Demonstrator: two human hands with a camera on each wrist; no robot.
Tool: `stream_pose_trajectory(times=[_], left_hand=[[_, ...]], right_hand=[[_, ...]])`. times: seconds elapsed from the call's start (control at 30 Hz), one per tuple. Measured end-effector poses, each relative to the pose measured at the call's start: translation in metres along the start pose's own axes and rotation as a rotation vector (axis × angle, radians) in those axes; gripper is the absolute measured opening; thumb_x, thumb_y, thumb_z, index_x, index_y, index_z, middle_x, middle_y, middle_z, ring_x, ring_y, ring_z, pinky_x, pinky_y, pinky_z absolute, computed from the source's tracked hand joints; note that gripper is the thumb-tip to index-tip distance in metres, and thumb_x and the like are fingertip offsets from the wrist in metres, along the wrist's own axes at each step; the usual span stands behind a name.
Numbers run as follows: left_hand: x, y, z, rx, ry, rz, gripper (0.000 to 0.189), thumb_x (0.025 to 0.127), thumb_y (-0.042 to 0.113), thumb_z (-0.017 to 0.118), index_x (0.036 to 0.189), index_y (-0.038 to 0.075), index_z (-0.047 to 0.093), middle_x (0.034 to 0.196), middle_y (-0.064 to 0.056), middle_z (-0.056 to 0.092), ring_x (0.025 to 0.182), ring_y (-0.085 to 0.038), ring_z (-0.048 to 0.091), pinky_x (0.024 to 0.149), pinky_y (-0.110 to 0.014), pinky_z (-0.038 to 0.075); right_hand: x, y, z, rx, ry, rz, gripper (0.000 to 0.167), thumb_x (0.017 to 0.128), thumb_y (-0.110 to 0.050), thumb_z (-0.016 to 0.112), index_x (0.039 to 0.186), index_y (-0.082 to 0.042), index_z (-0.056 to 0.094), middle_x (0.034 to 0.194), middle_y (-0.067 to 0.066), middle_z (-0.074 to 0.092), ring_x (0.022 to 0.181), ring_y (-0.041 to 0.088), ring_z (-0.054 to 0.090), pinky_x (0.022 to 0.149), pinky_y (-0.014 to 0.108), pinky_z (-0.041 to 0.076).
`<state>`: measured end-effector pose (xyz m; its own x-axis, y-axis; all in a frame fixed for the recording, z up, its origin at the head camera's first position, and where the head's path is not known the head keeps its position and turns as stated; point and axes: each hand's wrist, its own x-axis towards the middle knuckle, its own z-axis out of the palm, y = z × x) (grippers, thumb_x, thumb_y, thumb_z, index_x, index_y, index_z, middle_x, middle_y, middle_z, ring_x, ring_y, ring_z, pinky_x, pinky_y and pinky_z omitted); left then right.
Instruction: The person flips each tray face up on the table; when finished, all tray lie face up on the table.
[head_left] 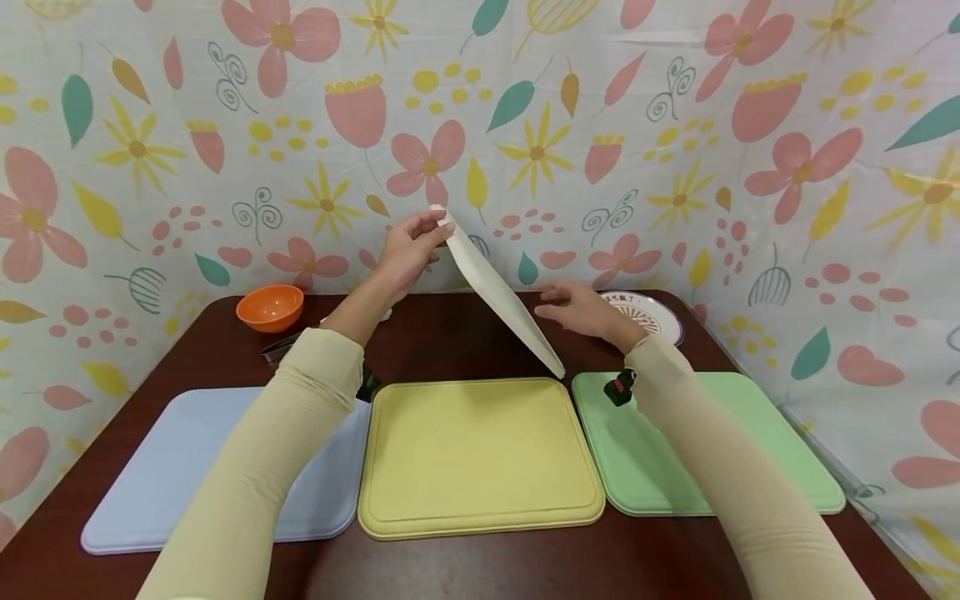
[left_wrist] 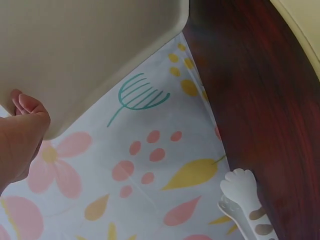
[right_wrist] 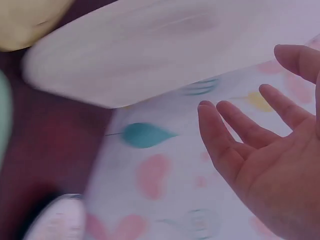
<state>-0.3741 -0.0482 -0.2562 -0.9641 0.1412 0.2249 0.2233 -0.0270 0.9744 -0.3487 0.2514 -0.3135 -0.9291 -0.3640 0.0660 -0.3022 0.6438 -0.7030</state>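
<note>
An off-white cutting board (head_left: pixel 498 296) is held tilted over the back of the table, its upper end at the left and its lower end toward the right front. My left hand (head_left: pixel 412 250) pinches the raised corner, thumb on the near side; the left wrist view shows the same hand (left_wrist: pixel 22 132) at the board's edge (left_wrist: pixel 95 55). To the right of the board, my right hand (head_left: pixel 581 310) is held in the air with fingers spread apart. In the right wrist view its palm (right_wrist: pixel 280 175) faces the board (right_wrist: pixel 140 55), with a gap between.
Blue (head_left: pixel 195 467), yellow (head_left: pixel 480 458) and green (head_left: pixel 750 450) cutting boards lie in a row. Behind them stand an orange bowl (head_left: pixel 270 307) at left and a printed white plate (head_left: pixel 663 321) at right. Tongs (head_left: pixel 279 348) and a paw-shaped white utensil (left_wrist: pixel 245 192) lie at back left.
</note>
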Motion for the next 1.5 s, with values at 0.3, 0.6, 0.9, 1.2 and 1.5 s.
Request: stream_pose_trajectory(times=[0.3, 0.6, 0.9, 1.2, 1.5], left_hand=[[0.008, 0.007, 0.009, 0.032, -0.007, 0.056, 0.041, 0.095, 0.029, 0.068, 0.133, 0.014, 0.062, 0.121, -0.002, 0.060, 0.097, -0.016, 0.061, 0.077, -0.034, 0.047], [0.009, 0.012, 0.017, 0.118, -0.017, 0.067, 0.042, 0.095, 0.034, 0.068, 0.132, 0.015, 0.062, 0.118, -0.002, 0.061, 0.106, -0.027, 0.063, 0.081, -0.039, 0.048], [0.014, 0.021, 0.031, 0.141, -0.037, 0.103, 0.040, 0.096, 0.032, 0.067, 0.130, 0.012, 0.062, 0.111, -0.003, 0.060, 0.100, -0.028, 0.062, 0.069, -0.027, 0.045], [0.018, 0.027, 0.037, 0.181, -0.051, 0.111, 0.039, 0.100, 0.033, 0.060, 0.133, 0.010, 0.061, 0.119, -0.005, 0.062, 0.099, -0.031, 0.063, 0.069, -0.025, 0.045], [0.018, 0.030, 0.041, 0.164, -0.069, 0.117, 0.040, 0.103, 0.030, 0.054, 0.138, 0.011, 0.056, 0.124, -0.011, 0.061, 0.089, -0.027, 0.060, 0.064, -0.022, 0.043]], right_hand=[[-0.021, -0.083, -0.030, -0.180, 0.056, -0.234, 0.044, 0.101, -0.018, 0.058, 0.144, -0.011, 0.050, 0.139, 0.017, 0.055, 0.112, 0.038, 0.062, 0.090, 0.051, 0.051], [-0.034, -0.139, -0.041, -0.359, 0.055, -0.418, 0.044, 0.098, -0.023, 0.064, 0.140, -0.012, 0.055, 0.136, 0.007, 0.059, 0.092, 0.025, 0.070, 0.084, 0.040, 0.055], [-0.032, -0.179, -0.046, -0.596, 0.010, -0.435, 0.039, 0.095, -0.029, 0.067, 0.131, -0.015, 0.061, 0.113, 0.014, 0.071, 0.096, 0.027, 0.068, 0.087, 0.042, 0.049], [-0.014, -0.192, -0.048, -0.789, -0.108, -0.321, 0.034, 0.095, -0.023, 0.061, 0.127, -0.013, 0.065, 0.099, 0.009, 0.068, 0.090, 0.026, 0.059, 0.083, 0.042, 0.047], [0.000, -0.191, -0.051, -0.794, -0.177, -0.205, 0.032, 0.093, -0.014, 0.058, 0.125, -0.009, 0.063, 0.089, 0.011, 0.062, 0.058, 0.017, 0.062, 0.061, 0.034, 0.051]])
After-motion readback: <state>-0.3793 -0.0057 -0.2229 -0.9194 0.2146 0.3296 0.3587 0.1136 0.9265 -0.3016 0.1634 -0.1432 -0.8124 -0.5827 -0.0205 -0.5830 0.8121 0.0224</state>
